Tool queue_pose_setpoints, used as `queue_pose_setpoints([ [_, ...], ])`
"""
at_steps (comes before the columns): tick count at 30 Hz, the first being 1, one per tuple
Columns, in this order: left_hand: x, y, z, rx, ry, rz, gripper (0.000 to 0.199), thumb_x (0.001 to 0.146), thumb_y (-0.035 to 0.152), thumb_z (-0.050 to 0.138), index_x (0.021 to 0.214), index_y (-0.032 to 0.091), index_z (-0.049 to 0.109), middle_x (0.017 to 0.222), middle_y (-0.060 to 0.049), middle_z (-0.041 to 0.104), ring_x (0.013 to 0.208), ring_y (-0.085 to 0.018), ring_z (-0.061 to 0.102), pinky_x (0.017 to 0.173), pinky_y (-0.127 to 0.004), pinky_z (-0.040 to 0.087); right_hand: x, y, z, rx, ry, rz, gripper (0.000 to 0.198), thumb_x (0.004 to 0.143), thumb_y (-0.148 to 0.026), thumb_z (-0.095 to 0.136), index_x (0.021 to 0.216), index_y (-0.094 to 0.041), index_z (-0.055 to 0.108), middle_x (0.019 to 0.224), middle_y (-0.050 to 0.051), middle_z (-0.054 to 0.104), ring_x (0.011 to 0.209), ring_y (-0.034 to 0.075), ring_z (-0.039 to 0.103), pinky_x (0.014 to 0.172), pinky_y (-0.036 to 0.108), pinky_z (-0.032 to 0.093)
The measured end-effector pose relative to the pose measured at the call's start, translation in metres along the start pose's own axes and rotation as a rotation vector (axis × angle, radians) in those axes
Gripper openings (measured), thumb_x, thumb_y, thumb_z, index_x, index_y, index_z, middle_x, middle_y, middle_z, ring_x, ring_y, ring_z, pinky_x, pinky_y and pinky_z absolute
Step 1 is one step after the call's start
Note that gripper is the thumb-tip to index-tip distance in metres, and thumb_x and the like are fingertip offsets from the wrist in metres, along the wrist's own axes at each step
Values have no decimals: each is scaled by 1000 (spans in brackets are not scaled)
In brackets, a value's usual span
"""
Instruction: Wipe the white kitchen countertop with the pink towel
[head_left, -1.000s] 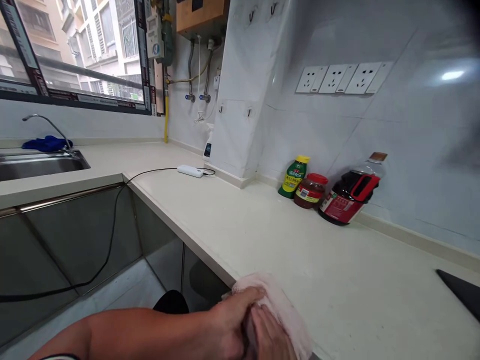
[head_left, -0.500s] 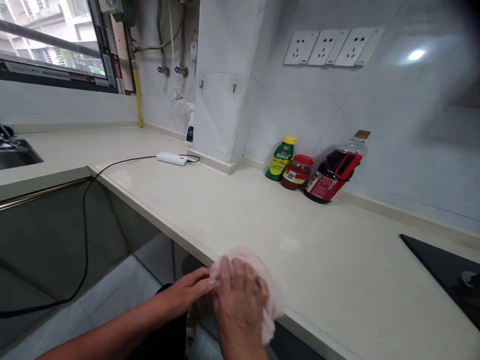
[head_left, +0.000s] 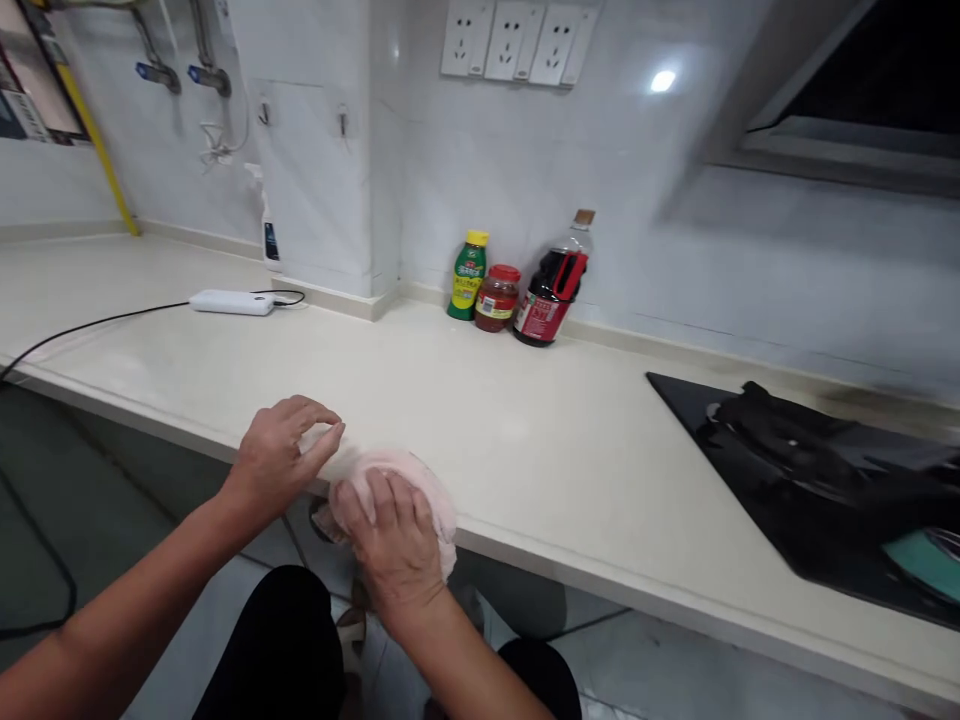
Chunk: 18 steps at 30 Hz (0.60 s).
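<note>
A pale pink cloth [head_left: 431,492] lies bunched at the front edge of the cream countertop [head_left: 480,410], part of it hanging over the edge. My right hand [head_left: 394,540] presses on the cloth from above, fingers curled into it. Just left of the cloth and apart from it, my left hand [head_left: 281,450] hovers over the counter edge. Its fingers are bent, with a gap between thumb and fingertips and nothing held.
Against the wall stand a green bottle [head_left: 468,275], a red-lidded jar [head_left: 497,300] and a large dark sauce bottle [head_left: 551,290]. A black cooktop [head_left: 720,460] is at right. A white power bank [head_left: 232,302] with a cable and a spray bottle [head_left: 269,230] are at left.
My left hand has let go of the cloth and moved left, away from it. My right hand stays on the cloth. The view has turned right, showing more of the cooktop.
</note>
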<state>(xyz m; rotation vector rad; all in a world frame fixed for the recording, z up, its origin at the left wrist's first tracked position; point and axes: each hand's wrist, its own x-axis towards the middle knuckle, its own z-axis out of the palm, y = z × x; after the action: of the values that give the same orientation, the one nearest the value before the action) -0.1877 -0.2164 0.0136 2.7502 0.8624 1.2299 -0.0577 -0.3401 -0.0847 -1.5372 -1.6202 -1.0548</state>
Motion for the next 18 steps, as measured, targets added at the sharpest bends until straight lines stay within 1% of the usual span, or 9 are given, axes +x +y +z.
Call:
queue_pose_setpoints([
  [1,4,-3,7,21,-22,2,26,96,38,49,88,21,67,93,-5,73,91,-22,67,82,-36,47,-6,11,-10,-10,-23,11,30,99,-29,56,128,-25,60,125,8,62,119,27,51,100,43,35],
  [4,9,-12,21,81,-93,7,28,96,39,48,91,21,69,99,-7,73,97,-24,67,85,-37,47,-30,47,-43,-45,-74,47,32,98,-25,54,129,-27,60,125,8,62,119,26,51,102,43,33],
  [6,11,-15,24,119,-128,2,30,96,39,47,93,20,70,103,-9,73,100,-25,66,87,-38,46,-50,72,-65,-76,-87,73,32,99,-27,53,129,-26,61,125,9,62,120,27,50,105,44,31],
  [9,15,-18,24,136,-149,-28,34,97,39,45,94,18,71,105,-10,72,102,-23,65,93,-38,46,-82,111,-94,-141,-110,93,34,99,-36,55,130,-24,59,127,11,60,122,29,49,110,47,30],
  [12,19,-23,24,123,-169,-106,38,95,42,43,94,17,71,107,-11,71,106,-25,64,97,-39,46,-111,149,-122,-221,-138,72,36,99,-39,58,130,-22,57,129,14,58,126,31,49,112,50,31],
  [15,19,-30,27,105,-234,-222,41,94,46,41,97,19,71,112,-9,70,109,-27,63,94,-39,47,-138,188,-151,-298,-176,44,41,98,-41,60,131,-18,54,128,16,58,128,33,49,112,53,34],
  [18,17,-34,31,127,-260,-260,43,93,50,39,99,20,70,115,-8,70,108,-28,63,94,-41,47,-166,230,-181,-365,-179,22,52,94,-43,67,136,-17,50,125,17,59,125,34,52,112,55,37],
])
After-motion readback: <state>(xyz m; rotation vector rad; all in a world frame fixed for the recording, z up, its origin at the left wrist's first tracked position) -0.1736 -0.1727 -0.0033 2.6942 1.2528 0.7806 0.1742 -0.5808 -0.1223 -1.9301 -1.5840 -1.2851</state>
